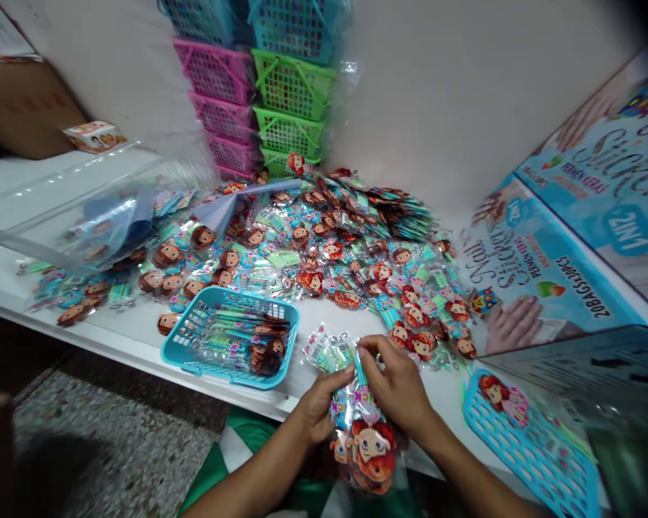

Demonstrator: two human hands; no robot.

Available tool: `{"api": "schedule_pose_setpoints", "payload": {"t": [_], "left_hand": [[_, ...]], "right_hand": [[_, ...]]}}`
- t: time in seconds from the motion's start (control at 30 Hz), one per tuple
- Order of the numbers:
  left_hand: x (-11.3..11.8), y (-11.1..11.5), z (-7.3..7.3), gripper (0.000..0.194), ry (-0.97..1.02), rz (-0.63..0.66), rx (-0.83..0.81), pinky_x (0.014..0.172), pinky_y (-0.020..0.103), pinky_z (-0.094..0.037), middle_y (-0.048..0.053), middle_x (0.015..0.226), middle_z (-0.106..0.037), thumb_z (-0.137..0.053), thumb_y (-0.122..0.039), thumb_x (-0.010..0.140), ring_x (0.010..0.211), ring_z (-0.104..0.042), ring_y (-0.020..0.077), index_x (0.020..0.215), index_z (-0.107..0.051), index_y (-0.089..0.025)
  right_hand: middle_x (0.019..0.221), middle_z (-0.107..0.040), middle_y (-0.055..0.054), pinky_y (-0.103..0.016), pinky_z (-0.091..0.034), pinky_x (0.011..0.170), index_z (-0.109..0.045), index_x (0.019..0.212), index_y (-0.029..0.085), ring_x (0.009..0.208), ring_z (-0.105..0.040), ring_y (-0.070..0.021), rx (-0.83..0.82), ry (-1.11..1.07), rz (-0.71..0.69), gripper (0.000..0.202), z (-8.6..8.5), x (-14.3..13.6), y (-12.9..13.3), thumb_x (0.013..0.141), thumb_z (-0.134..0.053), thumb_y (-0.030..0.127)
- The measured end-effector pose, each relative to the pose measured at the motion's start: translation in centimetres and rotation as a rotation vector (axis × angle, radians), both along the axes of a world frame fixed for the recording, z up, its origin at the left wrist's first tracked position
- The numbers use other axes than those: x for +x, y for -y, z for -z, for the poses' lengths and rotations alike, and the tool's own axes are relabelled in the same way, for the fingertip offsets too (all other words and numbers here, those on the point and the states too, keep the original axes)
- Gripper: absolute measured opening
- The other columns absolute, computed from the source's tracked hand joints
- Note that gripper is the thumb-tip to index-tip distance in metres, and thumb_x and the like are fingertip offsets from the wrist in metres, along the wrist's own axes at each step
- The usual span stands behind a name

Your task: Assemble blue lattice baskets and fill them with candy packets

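Note:
Both my hands are closed on clear plastic packets (372, 450) printed with red-haired cartoon heads, held just past the table's front edge. My left hand (321, 403) grips their left side, thumb on top. My right hand (397, 381) pinches near their upper end, where pale green sticks and barcodes show through. How many packets are in the bunch I cannot tell. To the left of my hands, a blue plastic basket (289, 309) holds a row of similar packets with brown-haired heads. Behind my hands lies a wide heap of loose packets (313, 248).
Stacked pink baskets (216, 72) and green baskets (294, 86) stand at the back wall. Printed cartons (551, 266) stand on the right, with a blue perforated basket (540, 453) in front. A clear plastic bin (113, 194) lies on the left, near a brown cardboard box (27, 108).

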State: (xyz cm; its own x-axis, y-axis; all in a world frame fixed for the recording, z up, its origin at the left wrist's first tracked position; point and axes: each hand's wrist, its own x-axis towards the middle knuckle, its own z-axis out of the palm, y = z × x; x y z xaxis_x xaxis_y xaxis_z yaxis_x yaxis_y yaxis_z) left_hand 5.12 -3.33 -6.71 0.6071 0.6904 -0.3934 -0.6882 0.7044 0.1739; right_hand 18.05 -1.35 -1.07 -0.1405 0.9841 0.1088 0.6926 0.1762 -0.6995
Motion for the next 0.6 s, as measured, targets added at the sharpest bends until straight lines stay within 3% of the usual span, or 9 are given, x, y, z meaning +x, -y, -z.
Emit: {"api": "schedule_pose_setpoints", "payload": {"t": [0.13, 0.23, 0.3, 0.43, 0.5, 0.6], "left_hand": [[-0.1, 0.3, 0.1, 0.029, -0.059, -0.069, 0.009, 0.091, 0.039, -0.046, 0.009, 0.08, -0.073, -0.067, -0.029, 0.079, 0.085, -0.069, 0.0248, 0.102, -0.067, -0.012], [-0.6, 0.3, 0.2, 0.021, -0.159, -0.068, 0.02, 0.092, 0.041, -0.044, 0.007, 0.075, -0.072, -0.067, -0.015, 0.074, 0.079, -0.069, 0.0235, 0.096, -0.068, -0.014], [-0.8, 0.4, 0.3, 0.02, -0.213, -0.06, 0.007, 0.093, 0.044, -0.043, 0.006, 0.075, -0.071, -0.067, -0.012, 0.072, 0.076, -0.068, 0.0232, 0.091, -0.069, -0.015], [-0.8, 0.7, 0.9, 0.028, -0.215, -0.073, 0.009, 0.093, 0.05, -0.041, 0.008, 0.079, -0.071, -0.069, -0.013, 0.068, 0.083, -0.067, 0.0288, 0.095, -0.068, -0.015], [-0.7, 0.9, 1.6, 0.03, -0.21, -0.075, 0.002, 0.091, 0.051, -0.041, 0.008, 0.079, -0.07, -0.07, -0.014, 0.066, 0.082, -0.066, 0.0298, 0.095, -0.067, -0.015], [-0.8, 1.1, 2.8, 0.03, -0.163, -0.077, 0.027, 0.088, 0.048, -0.043, 0.006, 0.078, -0.069, -0.07, -0.016, 0.066, 0.078, -0.066, 0.027, 0.095, -0.067, -0.018]], "right_hand": [[0.087, -0.061, -0.006, -0.036, -0.041, 0.079, -0.055, 0.09, 0.019, 0.088, -0.054, -0.0224, 0.151, 0.162, -0.008, 0.015, 1.2, -0.2, 0.2, 0.092, -0.042, 0.026], [0.082, -0.061, -0.003, -0.032, -0.042, 0.074, -0.057, 0.086, 0.02, 0.082, -0.056, -0.0198, 0.017, 0.182, -0.19, 0.021, 0.3, 0.0, -2.1, 0.094, -0.041, 0.031], [0.077, -0.062, -0.001, -0.028, -0.042, 0.068, -0.058, 0.08, 0.021, 0.075, -0.057, -0.0173, -0.069, 0.21, -0.306, 0.028, -0.5, -0.7, -5.0, 0.095, -0.04, 0.037], [0.081, -0.067, -0.001, -0.026, -0.041, 0.068, -0.061, 0.086, 0.022, 0.077, -0.061, -0.0171, -0.019, 0.359, -0.305, 0.027, -1.1, -6.1, -12.6, 0.094, -0.043, 0.039], [0.099, -0.067, -0.008, -0.029, -0.042, 0.075, -0.059, 0.105, 0.019, 0.09, -0.061, -0.0215, 0.019, 0.385, -0.26, 0.028, -0.4, -10.1, -16.1, 0.091, -0.047, 0.041], [0.119, -0.058, -0.022, -0.037, -0.039, 0.086, -0.05, 0.122, 0.01, 0.107, -0.055, -0.0304, 0.06, 0.409, -0.188, 0.048, 1.1, -14.9, -19.6, 0.084, -0.059, 0.039]]}}
